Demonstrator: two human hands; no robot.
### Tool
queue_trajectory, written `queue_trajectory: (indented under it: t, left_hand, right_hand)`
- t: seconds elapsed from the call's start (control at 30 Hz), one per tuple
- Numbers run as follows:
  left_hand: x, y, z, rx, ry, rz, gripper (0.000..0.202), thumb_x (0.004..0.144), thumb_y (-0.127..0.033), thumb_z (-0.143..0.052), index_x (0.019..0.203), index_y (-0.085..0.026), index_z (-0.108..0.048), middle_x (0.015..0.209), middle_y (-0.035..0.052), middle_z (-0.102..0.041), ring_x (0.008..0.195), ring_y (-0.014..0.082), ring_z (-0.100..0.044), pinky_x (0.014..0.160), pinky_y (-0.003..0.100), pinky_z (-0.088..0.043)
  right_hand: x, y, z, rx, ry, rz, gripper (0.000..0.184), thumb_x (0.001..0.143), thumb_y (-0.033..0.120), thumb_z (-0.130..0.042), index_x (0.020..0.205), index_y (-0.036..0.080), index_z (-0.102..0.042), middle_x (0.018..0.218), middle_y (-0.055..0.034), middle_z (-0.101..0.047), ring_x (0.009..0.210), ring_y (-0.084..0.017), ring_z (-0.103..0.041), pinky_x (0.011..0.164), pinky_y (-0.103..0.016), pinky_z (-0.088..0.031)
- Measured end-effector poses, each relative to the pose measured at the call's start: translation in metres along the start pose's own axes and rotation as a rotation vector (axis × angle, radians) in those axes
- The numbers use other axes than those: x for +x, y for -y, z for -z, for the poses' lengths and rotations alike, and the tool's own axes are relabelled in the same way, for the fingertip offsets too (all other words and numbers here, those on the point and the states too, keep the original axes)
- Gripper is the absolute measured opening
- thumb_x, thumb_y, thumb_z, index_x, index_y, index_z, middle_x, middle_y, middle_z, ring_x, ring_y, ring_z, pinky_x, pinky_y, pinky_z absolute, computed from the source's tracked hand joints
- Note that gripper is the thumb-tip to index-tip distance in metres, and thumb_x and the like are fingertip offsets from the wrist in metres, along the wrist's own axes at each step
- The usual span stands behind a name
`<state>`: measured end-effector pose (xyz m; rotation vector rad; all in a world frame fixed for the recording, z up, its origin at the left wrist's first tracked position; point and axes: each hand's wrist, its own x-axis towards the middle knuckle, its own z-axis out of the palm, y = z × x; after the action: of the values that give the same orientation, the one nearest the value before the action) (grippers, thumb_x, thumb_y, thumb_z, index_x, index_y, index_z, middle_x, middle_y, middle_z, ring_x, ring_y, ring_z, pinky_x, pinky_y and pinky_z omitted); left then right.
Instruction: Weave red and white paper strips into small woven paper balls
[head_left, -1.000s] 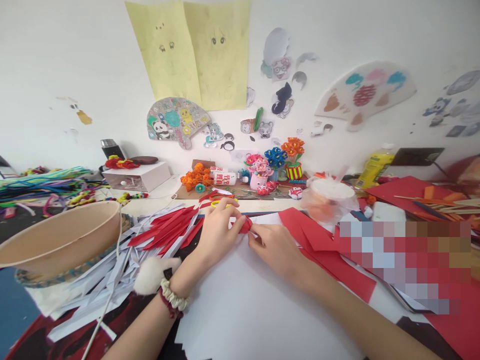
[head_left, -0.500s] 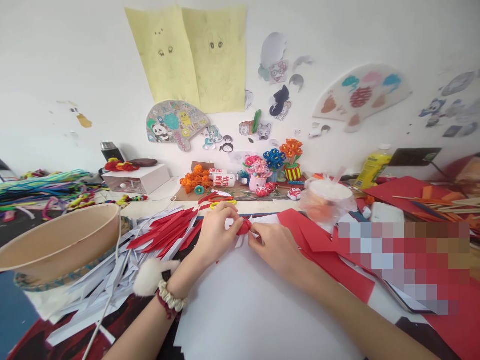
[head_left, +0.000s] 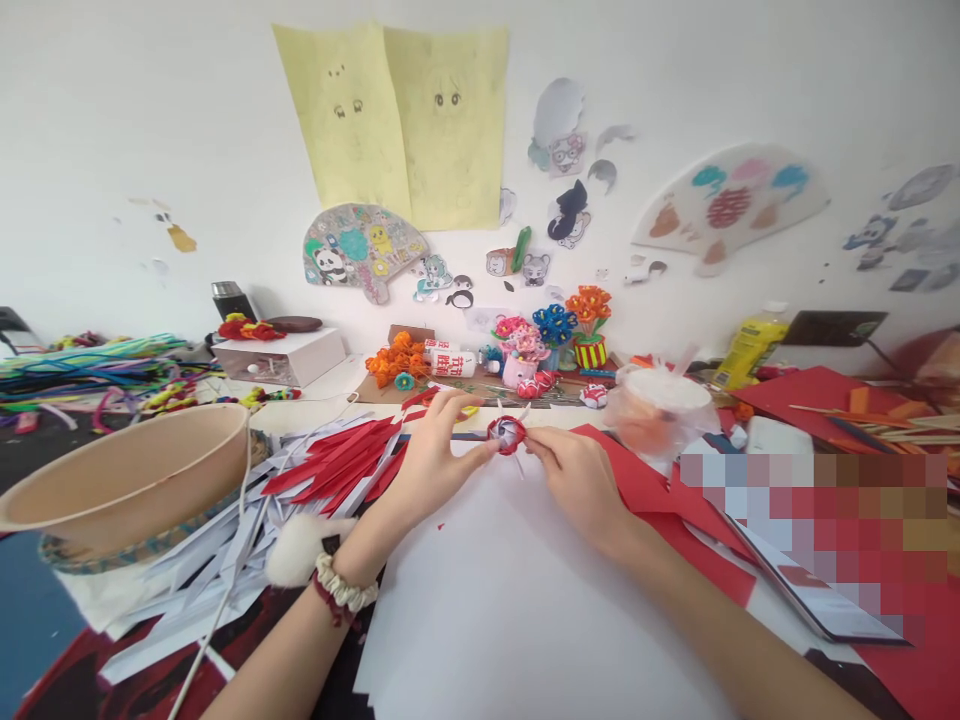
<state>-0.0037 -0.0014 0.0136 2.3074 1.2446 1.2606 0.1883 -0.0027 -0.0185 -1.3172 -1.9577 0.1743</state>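
A small rolled flower of red and white paper point(head_left: 507, 433) is held up just above a white sheet point(head_left: 517, 600) in the middle of the table. My left hand point(head_left: 435, 462) pinches its left side with thumb and fingertips. My right hand point(head_left: 579, 482) pinches its right side, fingers closed on it. The spiral face of the roll is turned toward the camera. A scrunchie with a white pompom point(head_left: 315, 560) is on my left wrist.
A pile of red and white paper strips point(head_left: 330, 460) lies left of the hands, beside a tan bowl point(head_left: 127, 480). Red paper sheets point(head_left: 675, 500) and a bagged cup point(head_left: 656, 405) lie to the right. Paper flowers point(head_left: 555, 330), a glue bottle point(head_left: 450, 360) and pipe cleaners point(head_left: 90, 370) line the back.
Both hands have lifted the rolled paper a little and tipped it, so its spiral face now shows; before it was pressed low between the fingers.
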Motion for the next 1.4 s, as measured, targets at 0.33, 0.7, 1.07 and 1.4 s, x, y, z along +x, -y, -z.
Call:
queue_trajectory:
  t: [0.33,0.7,1.07,1.4]
  left_hand:
    - [-0.003,-0.002,0.003,0.012,0.18,-0.078,0.054,0.076,-0.03,-0.073,0.125,-0.026,-0.05,0.116,0.006,-0.062,0.09,0.0195,-0.059,0.082,0.035,-0.048]
    - [-0.006,0.001,-0.004,0.111,-0.004,-0.02,0.042,0.078,-0.032,-0.07,0.116,-0.025,-0.055,0.108,0.0022,-0.065,0.08,0.0157,-0.06,0.072,0.029,-0.047]
    - [-0.006,-0.004,-0.006,0.101,0.042,0.017,0.043,0.076,-0.033,-0.074,0.115,-0.028,-0.057,0.096,-0.0035,-0.07,0.073,0.0135,-0.062,0.067,0.025,-0.047]
    - [-0.005,-0.008,-0.003,0.059,0.016,-0.039,0.041,0.074,-0.035,-0.076,0.111,-0.024,-0.063,0.092,-0.001,-0.072,0.07,0.0126,-0.061,0.068,0.023,-0.048]
  right_hand:
    - [0.007,-0.006,0.001,0.271,-0.052,0.091,0.029,0.087,0.014,-0.043,0.095,0.021,-0.07,0.089,-0.0039,-0.072,0.077,-0.019,-0.064,0.065,-0.027,-0.046]
    - [0.008,0.002,0.009,0.329,-0.077,0.224,0.049,0.077,0.016,-0.056,0.124,0.026,-0.058,0.128,-0.0069,-0.057,0.119,-0.025,-0.054,0.099,-0.042,-0.045]
    - [0.007,0.001,0.007,0.249,-0.13,0.291,0.035,0.083,0.031,-0.069,0.116,0.025,-0.062,0.113,-0.0067,-0.066,0.109,-0.026,-0.057,0.093,-0.042,-0.049]
    - [0.008,0.002,0.012,0.333,-0.13,0.337,0.036,0.082,0.032,-0.07,0.117,0.026,-0.064,0.11,-0.0065,-0.068,0.105,-0.024,-0.06,0.09,-0.04,-0.051]
